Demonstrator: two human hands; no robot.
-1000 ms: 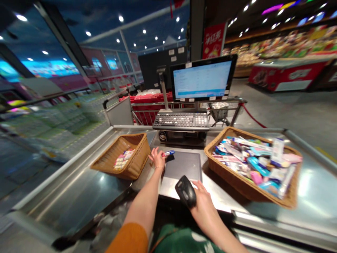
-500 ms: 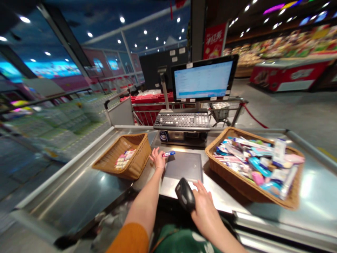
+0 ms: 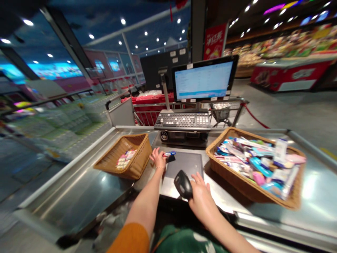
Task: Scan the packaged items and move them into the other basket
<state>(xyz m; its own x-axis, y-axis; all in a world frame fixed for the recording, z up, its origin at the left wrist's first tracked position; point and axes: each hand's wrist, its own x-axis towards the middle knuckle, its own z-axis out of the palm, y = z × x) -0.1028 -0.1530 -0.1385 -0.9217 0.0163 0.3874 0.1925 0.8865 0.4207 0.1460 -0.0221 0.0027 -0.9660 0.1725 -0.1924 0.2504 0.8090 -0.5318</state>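
Observation:
My left hand (image 3: 158,158) pinches a small, slim blue, white and red packaged item (image 3: 169,154); its exact kind is too small to tell. It is held just above the grey flat pad (image 3: 184,165) set in the counter. In my right hand (image 3: 201,195) is a black handheld barcode scanner (image 3: 183,184), its head pointing up and left toward the pad. To the left of my left hand a wicker basket (image 3: 140,160) holds a few small pink and pale yellow packets (image 3: 125,160). A larger wicker basket (image 3: 223,172) at the right is heaped with toothbrush-like packs and other packaged goods (image 3: 259,165).
Behind the pad stand a keyboard (image 3: 183,120) on a raised shelf and a lit monitor (image 3: 204,79). Metal rims (image 3: 65,163) edge the steel counter. Beyond are a shopping cart (image 3: 221,112) and a red freezer case (image 3: 289,75).
My right hand has lifted the scanner slightly up and forward, over the pad's near edge. My left hand keeps the small item in almost the same spot.

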